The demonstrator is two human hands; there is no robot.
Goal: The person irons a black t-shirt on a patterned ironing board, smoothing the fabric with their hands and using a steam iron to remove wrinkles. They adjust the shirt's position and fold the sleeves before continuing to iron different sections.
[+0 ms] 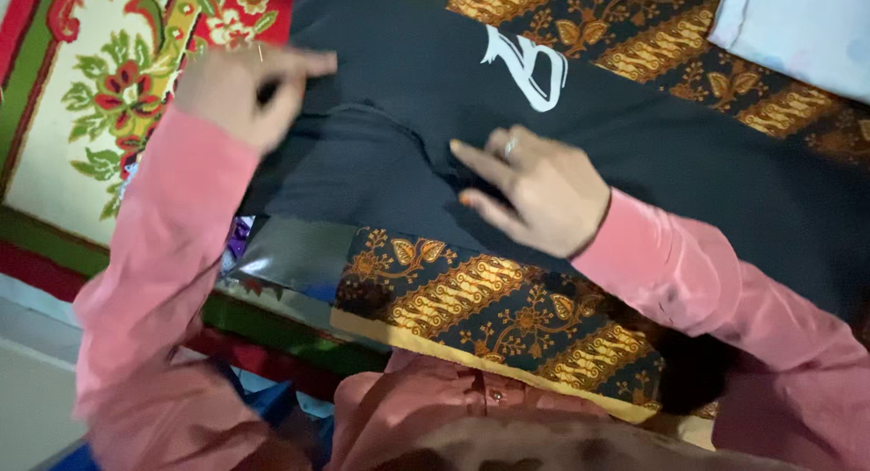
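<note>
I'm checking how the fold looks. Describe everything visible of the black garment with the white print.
The black cloth garment with a white print lies flat across a brown-and-gold patterned cloth, running from upper left to the right edge. It looks soft and matte, with creases and a folded-over layer near its left end. The white curved mark sits near its upper middle. The left hand pinches its left edge; the right hand presses its middle, fingers spread.

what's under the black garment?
The black garment lies on a brown-and-gold batik cloth, which shows at its near and far edges. Both hands, left and right, rest on it. Anything beneath its middle is covered.
</note>
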